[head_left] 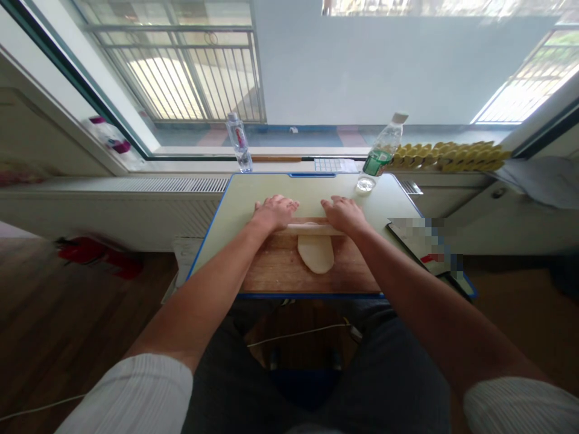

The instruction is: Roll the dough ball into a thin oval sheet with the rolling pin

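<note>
Pale ribbed sleeves (131,392) are seen nearest the camera, and from them both bare forearms are stretched forward over the desk (312,185). Along the desk's near edge a wooden board (271,274) is laid, and on it a rolling pin (312,229) is set crosswise, roughly parallel to that edge. Under the pin, near its middle, a flat piece of dough (316,256) is pinned; most of it is left showing as a rounded tongue pointed at the near edge. The left hand (277,211) is rested on the pin's left end and the right hand (346,214) on its right end, both kept apart with fingers extended past the pin toward the far edge; neither appears to be wrapped round it, though what is done beneath the palms cannot be told. At the far right corner of the desk a clear bottle with a green label (379,161) is stood, well apart from the work. Judging by the long shape and the pin's place near the dough's far end, the flattening step seems to be in hand. For a further stroke, equal pressure from both palms would be called for, with the pin kept level and drawn toward the near edge; under uneven weight, one side could be left thicker.
</note>
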`<state>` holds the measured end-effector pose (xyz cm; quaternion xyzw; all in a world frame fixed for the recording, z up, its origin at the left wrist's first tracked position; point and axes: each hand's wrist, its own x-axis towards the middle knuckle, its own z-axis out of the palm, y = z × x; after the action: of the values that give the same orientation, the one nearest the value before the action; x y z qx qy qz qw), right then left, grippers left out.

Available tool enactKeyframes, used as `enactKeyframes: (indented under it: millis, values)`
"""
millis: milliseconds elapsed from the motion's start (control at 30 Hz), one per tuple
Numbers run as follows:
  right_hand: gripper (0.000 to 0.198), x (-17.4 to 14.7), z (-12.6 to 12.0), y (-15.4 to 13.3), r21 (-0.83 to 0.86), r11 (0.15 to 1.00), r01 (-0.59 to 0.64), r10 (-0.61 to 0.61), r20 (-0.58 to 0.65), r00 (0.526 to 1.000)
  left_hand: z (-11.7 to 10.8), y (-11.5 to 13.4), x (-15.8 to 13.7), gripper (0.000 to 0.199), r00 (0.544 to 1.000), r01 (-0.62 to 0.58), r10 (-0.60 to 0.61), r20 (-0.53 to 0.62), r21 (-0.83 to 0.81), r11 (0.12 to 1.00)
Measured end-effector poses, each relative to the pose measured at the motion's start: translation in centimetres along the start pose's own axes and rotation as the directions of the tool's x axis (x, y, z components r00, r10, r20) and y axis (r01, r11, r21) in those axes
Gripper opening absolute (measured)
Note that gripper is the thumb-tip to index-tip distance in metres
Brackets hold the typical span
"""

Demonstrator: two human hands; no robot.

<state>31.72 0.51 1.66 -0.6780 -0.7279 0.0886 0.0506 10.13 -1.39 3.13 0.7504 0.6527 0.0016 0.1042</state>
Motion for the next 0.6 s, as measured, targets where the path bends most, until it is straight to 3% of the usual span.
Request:
enactKeyframes:
  millis: [200,400,600]
  values:
    - [0.065,-2.0,-0.1,0.0,0.108,0.993,-0.049,0.042,0.071,0.997,0.3,0.6,-2.9,0.066,0.999,0.026,-0.025,0.037,-0.036,0.999]
    - [0.069,-6.3,-0.1,-0.2,0.054,0.999,0.006,-0.007,0.017,1.0,1.2,1.5,-6.8,0.068,1.0,-0.017,0.017,-0.016,0.021,1.0]
    - [0.059,-11.5,-1.2,-0.3,-0.099,0.986,0.134,-0.135,0.001,0.991,2.4,2.3,-11.0,0.067,0.993,-0.039,0.041,-0.112,0.02,0.999]
